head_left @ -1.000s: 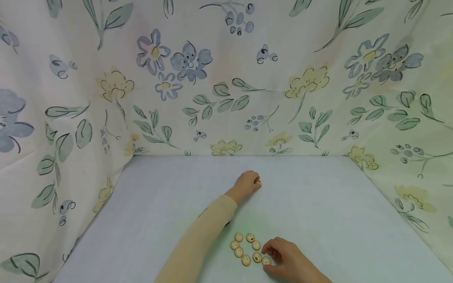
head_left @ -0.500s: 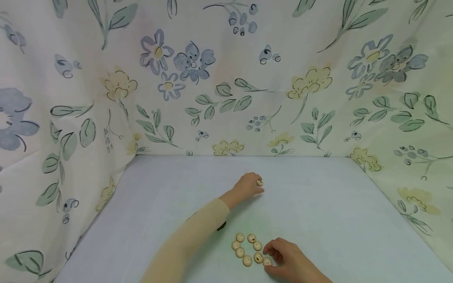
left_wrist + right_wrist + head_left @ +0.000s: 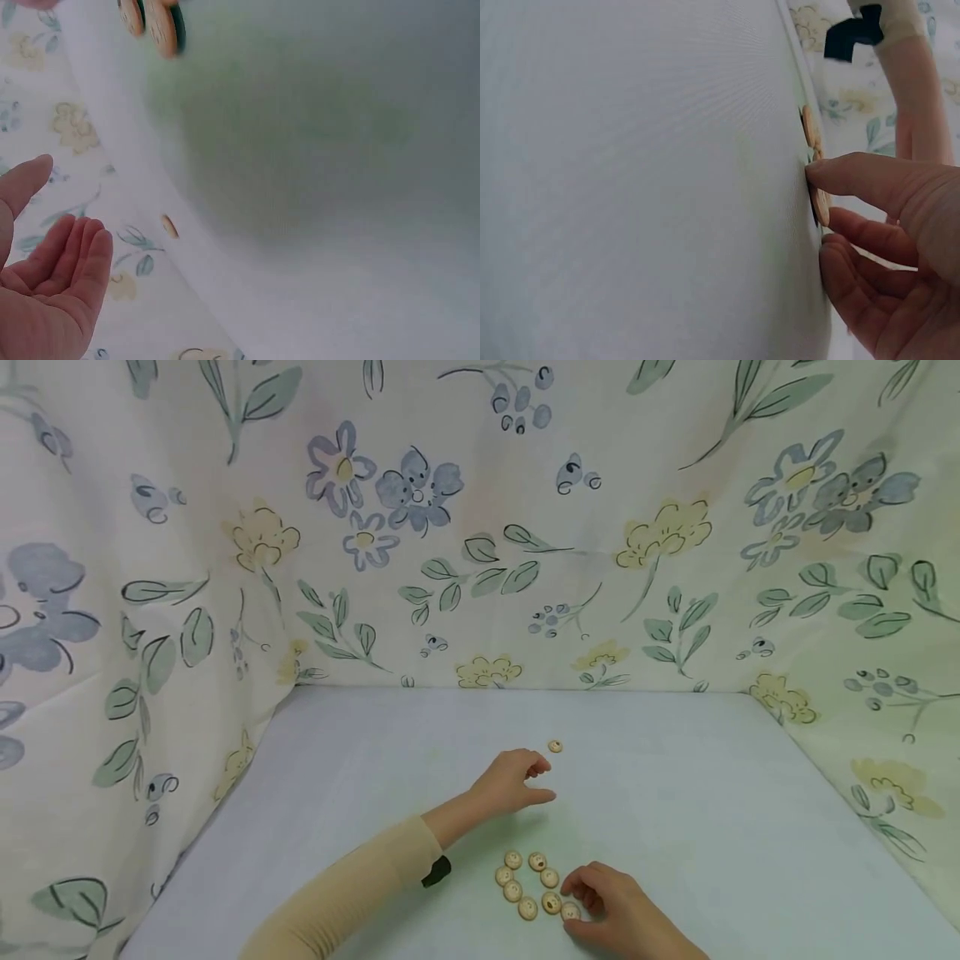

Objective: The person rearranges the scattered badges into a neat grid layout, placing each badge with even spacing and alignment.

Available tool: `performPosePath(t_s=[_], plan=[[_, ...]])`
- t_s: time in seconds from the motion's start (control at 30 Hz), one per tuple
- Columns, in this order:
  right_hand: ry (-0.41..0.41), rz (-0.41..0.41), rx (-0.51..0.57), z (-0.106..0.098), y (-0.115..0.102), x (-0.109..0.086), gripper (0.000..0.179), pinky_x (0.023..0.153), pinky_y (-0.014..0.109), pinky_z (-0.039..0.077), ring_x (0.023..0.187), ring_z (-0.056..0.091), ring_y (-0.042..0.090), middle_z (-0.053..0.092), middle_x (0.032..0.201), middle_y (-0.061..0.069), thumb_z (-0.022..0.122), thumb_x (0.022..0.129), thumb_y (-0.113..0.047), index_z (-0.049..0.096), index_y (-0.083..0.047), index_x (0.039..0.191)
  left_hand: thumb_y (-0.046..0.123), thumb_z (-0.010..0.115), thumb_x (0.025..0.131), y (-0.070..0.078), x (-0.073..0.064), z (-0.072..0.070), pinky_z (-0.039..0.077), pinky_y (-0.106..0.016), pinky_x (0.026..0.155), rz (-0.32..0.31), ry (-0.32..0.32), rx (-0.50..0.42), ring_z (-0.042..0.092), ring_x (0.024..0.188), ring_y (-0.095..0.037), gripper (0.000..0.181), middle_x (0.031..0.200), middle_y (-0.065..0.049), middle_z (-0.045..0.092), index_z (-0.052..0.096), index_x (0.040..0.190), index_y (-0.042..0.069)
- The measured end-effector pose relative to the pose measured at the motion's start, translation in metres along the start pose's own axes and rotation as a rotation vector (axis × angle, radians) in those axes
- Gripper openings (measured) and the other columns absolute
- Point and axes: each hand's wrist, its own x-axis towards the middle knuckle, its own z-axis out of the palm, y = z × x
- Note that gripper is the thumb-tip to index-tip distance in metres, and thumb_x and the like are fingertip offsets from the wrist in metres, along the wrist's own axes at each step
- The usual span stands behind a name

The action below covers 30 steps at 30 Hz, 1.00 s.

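My left hand point(image 3: 517, 783) hovers over the middle of the table, thumb and fingers spread, nothing between them. Just beyond its fingertips a single wooden button point(image 3: 555, 746) lies on the table; the left wrist view also shows this button point(image 3: 170, 226). Nearer to me, several round tan buttons point(image 3: 528, 907) with small dark marks lie in a loose ring that is open in places. My right hand point(image 3: 626, 910) rests at the ring's lower right. Its thumb point(image 3: 855, 178) and curled index finger pinch the edges of the end button point(image 3: 820, 204).
The white table point(image 3: 712, 793) runs back to a floral cloth point(image 3: 480, 527) that hangs behind it and on both sides. A black strap piece point(image 3: 437, 871) sits at my left sleeve point(image 3: 360, 889).
My left hand has let go of the far button and drawn back toward me, fingers spreading. That button now lies on the table. My right hand has stayed at the ring.
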Motion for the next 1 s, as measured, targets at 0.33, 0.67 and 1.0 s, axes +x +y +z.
performPosePath(t_s=[0.33, 0.67, 1.0], plan=[[-0.014, 0.027, -0.003, 0.000, 0.000, 0.002, 0.024, 0.065, 0.021, 0.045, 0.075, 0.047, 0.001, 0.051, 0.085, -0.014, 0.078, 0.083, -0.028, 0.064, -0.019, 0.101, 0.026, 0.078, 0.084, 0.010, -0.053, -0.007, 0.048, -0.023, 0.081, -0.037, -0.062, -0.052, 0.060, 0.096, -0.022, 0.037, 0.104, -0.006, 0.065, 0.066, 0.112, 0.004], [0.016, 0.002, -0.017, 0.001, 0.000, 0.000, 0.024, 0.065, 0.022, 0.045, 0.076, 0.047, 0.001, 0.052, 0.084, -0.014, 0.078, 0.083, -0.026, 0.064, -0.019, 0.100, 0.026, 0.079, 0.083, 0.015, -0.086, -0.004, 0.047, -0.022, 0.078, -0.076, -0.126, 0.002, 0.057, 0.091, -0.013, 0.037, 0.099, 0.000, 0.063, 0.067, 0.111, 0.006], [0.049, -0.010, -0.040, 0.002, -0.001, -0.001, 0.025, 0.066, 0.022, 0.046, 0.078, 0.049, 0.001, 0.054, 0.087, -0.015, 0.080, 0.081, -0.024, 0.064, -0.019, 0.100, 0.025, 0.080, 0.081, 0.012, -0.106, -0.001, 0.046, -0.022, 0.077, -0.095, -0.158, 0.098, 0.055, 0.086, -0.008, 0.033, 0.092, 0.006, 0.060, 0.068, 0.108, 0.010]])
